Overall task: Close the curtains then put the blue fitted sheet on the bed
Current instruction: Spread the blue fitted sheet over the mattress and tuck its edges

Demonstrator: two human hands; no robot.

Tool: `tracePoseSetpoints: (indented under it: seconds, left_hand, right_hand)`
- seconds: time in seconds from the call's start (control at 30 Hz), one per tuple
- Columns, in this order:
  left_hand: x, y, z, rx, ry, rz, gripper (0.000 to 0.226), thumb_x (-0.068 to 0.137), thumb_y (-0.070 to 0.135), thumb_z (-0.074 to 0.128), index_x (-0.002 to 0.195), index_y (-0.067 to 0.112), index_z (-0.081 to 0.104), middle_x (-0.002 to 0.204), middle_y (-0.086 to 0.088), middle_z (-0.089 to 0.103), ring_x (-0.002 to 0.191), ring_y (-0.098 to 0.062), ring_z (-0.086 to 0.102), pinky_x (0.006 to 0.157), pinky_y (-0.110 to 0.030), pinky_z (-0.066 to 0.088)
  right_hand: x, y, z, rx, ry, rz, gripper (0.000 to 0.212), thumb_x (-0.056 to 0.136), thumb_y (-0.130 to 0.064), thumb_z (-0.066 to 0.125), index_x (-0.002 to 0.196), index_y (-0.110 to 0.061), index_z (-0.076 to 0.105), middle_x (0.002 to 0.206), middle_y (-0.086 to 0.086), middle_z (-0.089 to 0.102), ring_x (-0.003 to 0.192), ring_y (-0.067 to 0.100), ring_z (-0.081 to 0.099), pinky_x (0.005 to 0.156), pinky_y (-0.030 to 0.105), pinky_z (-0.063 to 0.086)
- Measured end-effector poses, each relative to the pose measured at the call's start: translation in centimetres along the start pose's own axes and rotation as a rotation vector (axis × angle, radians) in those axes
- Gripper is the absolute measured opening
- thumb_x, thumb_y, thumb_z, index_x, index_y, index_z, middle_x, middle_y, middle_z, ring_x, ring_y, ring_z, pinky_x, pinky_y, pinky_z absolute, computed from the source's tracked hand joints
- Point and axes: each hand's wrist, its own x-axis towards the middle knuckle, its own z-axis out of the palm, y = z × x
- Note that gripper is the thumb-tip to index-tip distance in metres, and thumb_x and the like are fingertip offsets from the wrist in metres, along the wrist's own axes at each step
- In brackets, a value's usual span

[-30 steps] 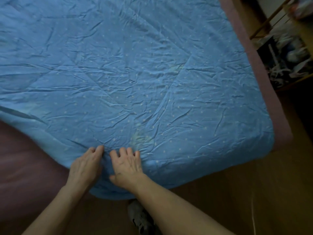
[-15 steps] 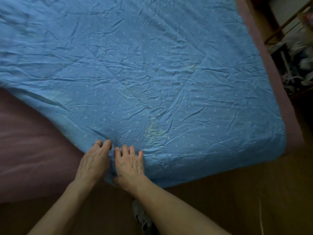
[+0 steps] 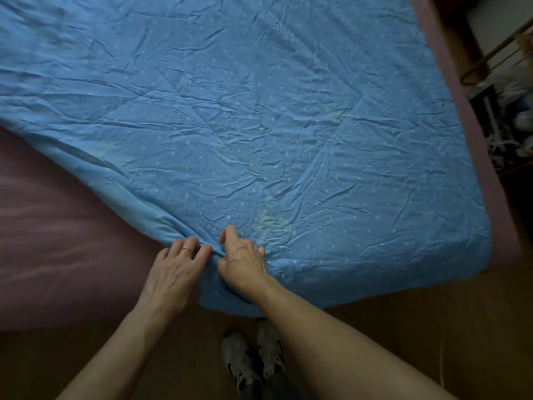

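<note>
Footing: the person stands on the wooden floor [image 3: 403,342] at the bed's near edge, shoes [image 3: 253,356] together and just short of it, placed for a straight reach over the hem.
Left hand: the left hand [image 3: 176,269], a ring [image 3: 186,249] on one finger, lies with fingers slightly spread, tips pressing a gathered fold of cloth, apparently to pin it.
Right hand: the right hand [image 3: 243,262], just beside the left, is curled into the cloth and bunches it, forefinger lifted clear.
Task item: the blue fitted sheet [image 3: 259,125] lies creased over most of the bed [image 3: 57,241]. Its near right corner hangs over the mattress corner. The near left mattress is bare.
Step in hand: judged to be hauling the hem toward the uncovered left corner. The fitting is incomplete.
Curtains: not in view. The dim light is consistent with them being drawn.
Storage: a rack [image 3: 487,57] stands beyond the bed's right side, holding pale clutter [image 3: 516,90] too blurred to identify.
</note>
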Motion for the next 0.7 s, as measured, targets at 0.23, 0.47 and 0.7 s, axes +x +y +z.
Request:
tracePoseSetpoints:
  seconds: [0.23,0.47,0.7]
  left_hand:
    - [0.5,1.0,0.0,0.023,-0.005,-0.030,0.059,0.039,0.019,0.085,0.094,0.015,0.064,0.095,-0.012,0.061,0.080,-0.032,0.059,0.061,-0.035,0.046]
    - [2.2,-0.1,-0.1,-0.117,0.005,-0.076,0.027,0.054,0.009,0.083,0.066,0.016,0.060,0.062,-0.003,0.056,0.057,-0.028,0.059,0.043,-0.033,0.045]
    - [3.5,-0.5,-1.3,-0.299,0.011,-0.300,0.009,0.089,0.024,0.054,0.092,0.016,0.055,0.095,-0.008,0.064,0.093,-0.033,0.060,0.073,-0.040,0.045]
  right_hand:
    - [0.3,0.3,-0.6,0.079,-0.035,0.042,0.027,0.082,-0.014,0.053,0.106,-0.021,0.042,0.105,0.009,0.064,0.107,0.032,0.054,0.096,0.045,0.031]
    - [-1.2,0.5,0.2,0.005,0.004,-0.133,0.029,0.080,-0.032,0.061,0.103,-0.020,0.049,0.108,0.005,0.052,0.108,0.028,0.048,0.093,0.046,0.038]
    - [-2.8,1.1,2.8,-0.410,0.030,-0.287,0.080,0.063,-0.038,0.078,0.129,-0.020,0.035,0.147,0.009,0.026,0.123,0.032,0.036,0.101,0.055,0.032]
